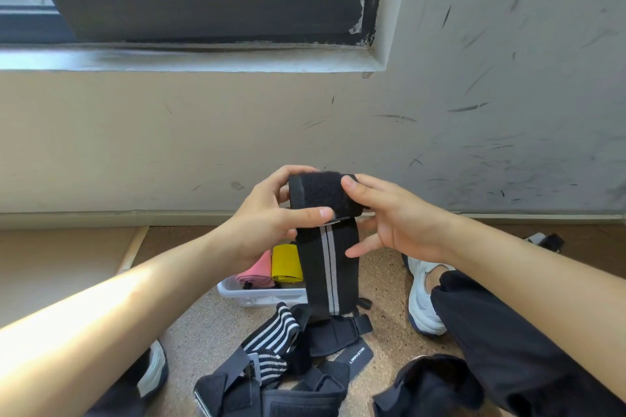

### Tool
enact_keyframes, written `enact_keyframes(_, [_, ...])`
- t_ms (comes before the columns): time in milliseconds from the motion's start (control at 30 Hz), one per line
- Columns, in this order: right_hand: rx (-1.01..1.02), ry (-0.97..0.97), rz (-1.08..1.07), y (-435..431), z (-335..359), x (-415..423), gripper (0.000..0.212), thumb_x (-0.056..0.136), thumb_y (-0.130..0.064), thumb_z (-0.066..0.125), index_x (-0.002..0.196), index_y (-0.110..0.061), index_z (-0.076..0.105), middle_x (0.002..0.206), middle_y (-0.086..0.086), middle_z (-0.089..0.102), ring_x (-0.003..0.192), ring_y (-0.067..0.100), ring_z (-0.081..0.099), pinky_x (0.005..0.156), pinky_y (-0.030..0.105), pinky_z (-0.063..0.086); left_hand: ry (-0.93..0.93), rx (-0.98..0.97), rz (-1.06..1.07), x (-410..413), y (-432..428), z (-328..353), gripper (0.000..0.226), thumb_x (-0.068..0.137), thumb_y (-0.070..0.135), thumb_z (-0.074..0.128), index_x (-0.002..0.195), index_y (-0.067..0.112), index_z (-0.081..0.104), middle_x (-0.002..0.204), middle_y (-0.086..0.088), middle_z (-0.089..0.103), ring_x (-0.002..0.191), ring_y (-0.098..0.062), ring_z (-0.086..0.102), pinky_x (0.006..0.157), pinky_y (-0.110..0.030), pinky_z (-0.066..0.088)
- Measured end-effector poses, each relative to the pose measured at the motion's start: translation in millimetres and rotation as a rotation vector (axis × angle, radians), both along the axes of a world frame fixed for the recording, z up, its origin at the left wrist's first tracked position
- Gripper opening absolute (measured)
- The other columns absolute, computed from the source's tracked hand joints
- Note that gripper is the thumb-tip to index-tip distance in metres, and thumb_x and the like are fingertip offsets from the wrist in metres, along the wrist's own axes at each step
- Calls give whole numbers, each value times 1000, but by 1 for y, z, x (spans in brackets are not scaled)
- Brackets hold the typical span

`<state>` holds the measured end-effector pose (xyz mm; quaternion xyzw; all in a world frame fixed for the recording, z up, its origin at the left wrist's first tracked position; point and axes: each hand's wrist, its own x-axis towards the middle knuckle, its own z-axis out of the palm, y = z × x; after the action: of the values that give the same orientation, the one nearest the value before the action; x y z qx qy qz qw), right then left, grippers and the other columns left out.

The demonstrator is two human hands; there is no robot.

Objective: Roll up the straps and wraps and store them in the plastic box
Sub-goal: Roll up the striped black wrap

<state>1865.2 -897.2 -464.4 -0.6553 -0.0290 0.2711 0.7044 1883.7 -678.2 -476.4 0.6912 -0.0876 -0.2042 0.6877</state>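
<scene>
Nearest, low beneath both hands: a heap of loose straps [288, 366] on the speckled floor [203, 325], black with grey stripes, tangled and overlapping, running out past the lower edge of view. Dark trouser leg [508, 332] under the right forearm, white shoe [423, 298] below the right hand.

Raised above the heap, between the hands: a black wrap [321, 196], upper end rolled into a thick bundle, unrolled tail with two grey stripes hanging straight down to the heap. Gripped by the left hand [271, 217], thumb across the front at the roll's lower edge, fingers curled round behind. Held at its right end by the right hand [396, 223], thumb pressed on top, lower fingers spread loose beside the tail.

Below the left hand, partly behind the hanging tail: the clear plastic box [257, 294], open on the floor, with a pink roll [255, 271] and a yellow roll [286, 262] touching side by side inside. Near rim just beyond the heap. Bare floor left of the box, under the left forearm.

Beyond the hands: scuffed wall [474, 112], then the sill [203, 59] and dark window frame [203, 7] above.
</scene>
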Motion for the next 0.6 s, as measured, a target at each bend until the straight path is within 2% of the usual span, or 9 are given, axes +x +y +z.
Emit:
enact_keyframes(67, [-1,-6,-39,1,-1,1,54,87,-43,66,134,-18,59,128,10,68,108,32,72,73,42,61,-60,28,-10,-3,-1,1,63,68,14,87,124,29,63,109,1,74,100,-27,74,92,-70,52])
enact_keyframes(133, [18,-22,-66,0,-2,2,54,85,-36,70,133,-15,59,120,8,70,100,29,74,67,36,60,-88,61,-15,-3,-2,0,65,69,16,87,126,32,62,111,5,73,102,-26,74,89,-65,57])
enact_keyframes(233, [64,-43,-97,-1,0,3,53,83,-29,72,132,-13,58,110,2,70,93,25,74,60,31,58,7,73,-64,0,0,0,61,74,29,83,130,34,60,110,6,74,95,-20,75,70,-44,59])
enact_keyframes(300, [63,-71,-117,-2,0,3,54,82,-25,73,133,-14,57,115,6,69,99,30,74,63,32,59,113,62,-135,-2,1,3,55,81,43,73,134,32,58,115,3,75,90,-18,75,62,-31,54])
enact_keyframes(467, [73,-118,-141,-3,-3,1,53,87,-2,72,134,-19,56,137,9,58,109,31,72,73,38,61,184,63,-130,-3,1,7,53,89,57,64,135,32,59,122,-4,75,91,-23,76,67,-30,54])
enact_keyframes(600, [-1,-164,-125,0,-5,1,57,88,7,70,134,-24,56,141,8,52,110,29,72,74,40,61,194,7,-75,1,3,5,44,91,40,70,132,27,61,122,-2,73,95,-21,76,65,-27,54])
